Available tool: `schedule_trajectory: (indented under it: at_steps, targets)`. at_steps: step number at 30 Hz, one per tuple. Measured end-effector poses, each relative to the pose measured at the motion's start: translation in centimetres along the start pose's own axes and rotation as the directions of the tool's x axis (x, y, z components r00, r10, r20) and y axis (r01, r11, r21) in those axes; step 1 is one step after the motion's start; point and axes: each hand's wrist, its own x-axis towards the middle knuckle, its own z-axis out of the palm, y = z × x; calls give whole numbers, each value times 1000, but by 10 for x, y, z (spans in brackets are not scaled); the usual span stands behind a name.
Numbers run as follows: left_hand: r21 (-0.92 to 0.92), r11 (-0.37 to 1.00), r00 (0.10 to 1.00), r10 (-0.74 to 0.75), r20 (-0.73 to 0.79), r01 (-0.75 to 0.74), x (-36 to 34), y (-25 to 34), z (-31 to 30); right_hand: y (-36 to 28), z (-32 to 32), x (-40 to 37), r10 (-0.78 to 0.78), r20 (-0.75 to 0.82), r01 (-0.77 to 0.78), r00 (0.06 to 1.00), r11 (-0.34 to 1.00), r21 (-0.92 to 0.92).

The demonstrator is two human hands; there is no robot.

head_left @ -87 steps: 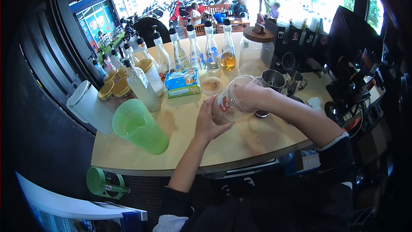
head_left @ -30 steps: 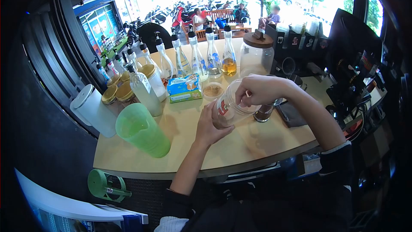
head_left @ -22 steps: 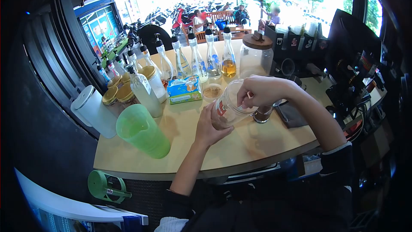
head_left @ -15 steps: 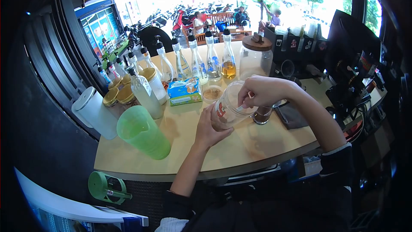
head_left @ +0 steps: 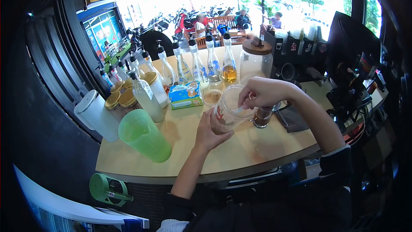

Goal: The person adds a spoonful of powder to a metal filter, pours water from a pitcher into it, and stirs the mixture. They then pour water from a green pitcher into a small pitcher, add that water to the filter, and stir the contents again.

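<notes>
My left hand (head_left: pixel 211 132) is wrapped round the lower side of a transparent cup (head_left: pixel 224 122) with a red print, tilted with its mouth to the upper right. Fingers of my right hand (head_left: pixel 257 96) are pinched at the cup's mouth on a thin pale utensil that reaches into it; its kind is hidden. Just right of the cup stands a glass mug (head_left: pixel 262 118) with dark brown liquid. Behind the cup sits a small round tub (head_left: pixel 212 97) of brownish contents, beside a blue and green packet (head_left: pixel 186 95).
A green pitcher (head_left: pixel 146 137) stands at the left of the wooden counter (head_left: pixel 197 165). Several pump bottles (head_left: pixel 195 66) line the back. A large lidded jar (head_left: pixel 256 62) and a dark cloth (head_left: pixel 294 118) are to the right. Seated people are outside.
The view has shifted slightly, so the counter sits a little lower. Both hands keep their hold, with the cup and utensil in nearly the same place.
</notes>
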Motion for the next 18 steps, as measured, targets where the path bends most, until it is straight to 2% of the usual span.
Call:
schedule_trajectory:
  at_steps: [5,6,8,10,12,16,18]
  targets:
    - [-7,1000,999,30,-15,-31,1,-3,1,-1,-7,-11,13,-120,7,993,986,166]
    - [-15,999,999,33,-17,-33,1,-4,1,0,-7,-13,12,-121,8,993,987,161]
    - [-14,999,999,38,-23,-39,2,-5,1,6,-8,-15,29,-137,14,990,952,307]
    - [-11,999,999,43,-29,-44,2,-1,0,14,-7,-18,45,-138,7,989,932,361]
    - [23,1000,1000,6,-27,-5,2,2,0,24,-5,-18,81,-144,-9,986,898,440]
    - [39,999,999,-5,-37,7,2,-2,0,41,-4,-20,49,-188,47,981,881,471]
    - [48,997,998,-59,2,59,2,-7,2,41,-7,-24,118,-195,5,974,843,538]
